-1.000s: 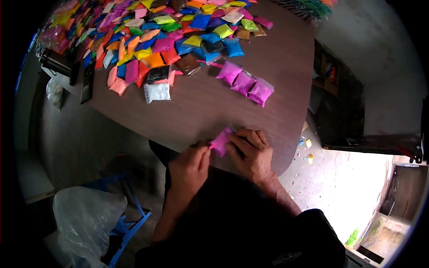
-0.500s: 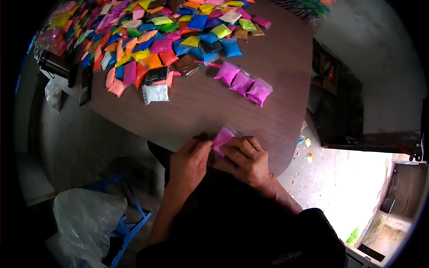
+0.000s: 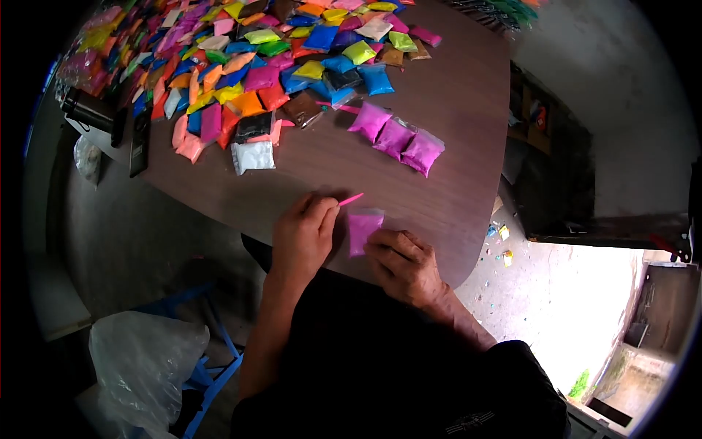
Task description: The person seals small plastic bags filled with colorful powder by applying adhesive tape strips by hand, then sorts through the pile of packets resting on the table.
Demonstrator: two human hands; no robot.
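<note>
Pinched in my left hand [image 3: 303, 228] is a thin pink pointed stick [image 3: 352, 199], its tip sticking out to the right above the table's near edge. My right hand [image 3: 406, 265] grips the right side of a small clear packet with pink-purple filling [image 3: 363, 228], which stands between both hands. Its clear top strip faces away from me. Farther up the table, three similar pink-purple packets [image 3: 395, 137] lie in a slanting row. Beside them are more thin pink pieces [image 3: 341, 107].
A large heap of packets in many colours [image 3: 270, 73] covers the far left of the brown table [image 3: 329, 172]. A white packet [image 3: 254, 156] lies at its near side. A black cylinder [image 3: 89, 107] stands left. Below left, a clear plastic bag [image 3: 146, 366] hangs by a blue stool [image 3: 212, 380].
My left hand has moved away from the packet, up and left, and the pink stick now shows in its fingers. The packet in my right hand has turned more upright.
</note>
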